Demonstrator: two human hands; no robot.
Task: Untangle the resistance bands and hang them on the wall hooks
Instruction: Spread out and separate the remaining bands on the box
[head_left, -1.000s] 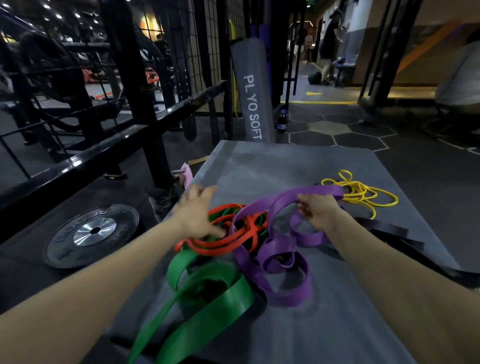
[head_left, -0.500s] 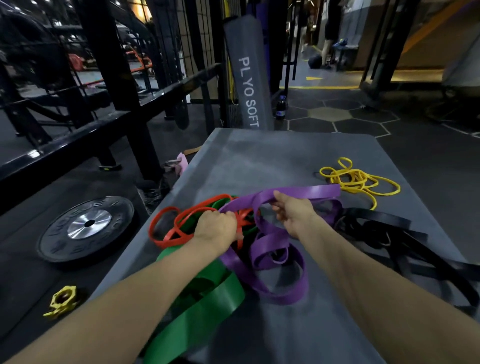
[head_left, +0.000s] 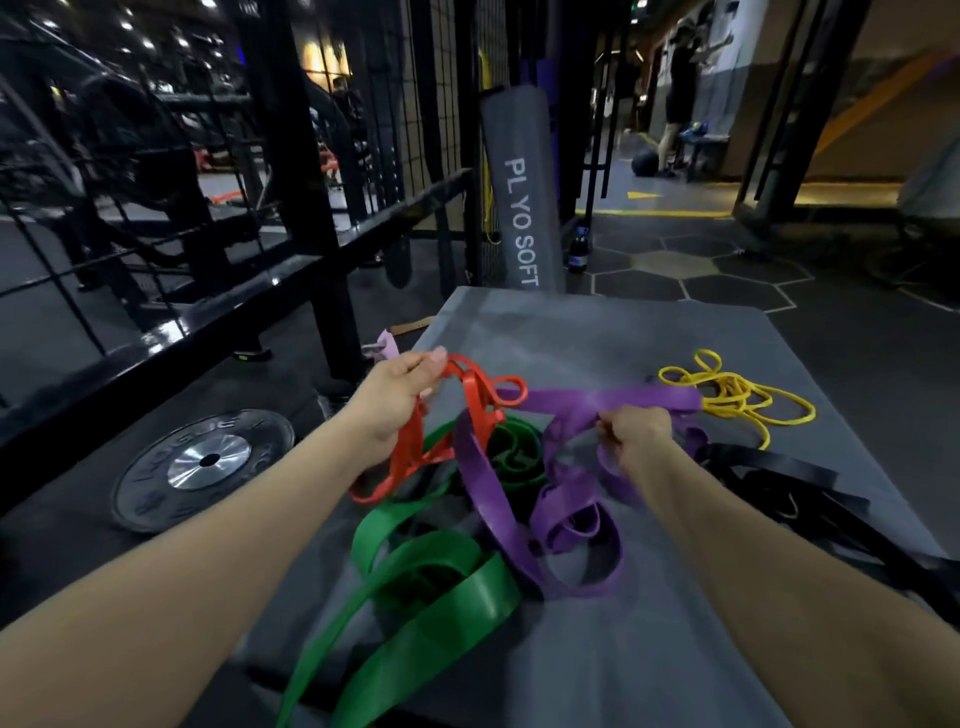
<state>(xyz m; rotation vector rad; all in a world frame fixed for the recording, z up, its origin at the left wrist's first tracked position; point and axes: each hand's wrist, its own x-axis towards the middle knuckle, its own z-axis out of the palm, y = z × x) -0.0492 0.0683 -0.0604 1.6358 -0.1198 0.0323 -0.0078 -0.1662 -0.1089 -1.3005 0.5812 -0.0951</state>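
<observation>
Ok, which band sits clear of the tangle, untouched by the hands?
The yellow band, the thinnest, lies alone at the mat's far right. The orange, purple and green bands are interlaced.

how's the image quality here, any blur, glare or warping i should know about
Head view: dim gym light, with glare on the weight plate's metal hub and the black rail. Wide-angle warping bends the rack uprights and stretches both forearms at the bottom edge. The left hand on the red band and the right hand on the purple band look slightly soft, and the background is murky.
</observation>
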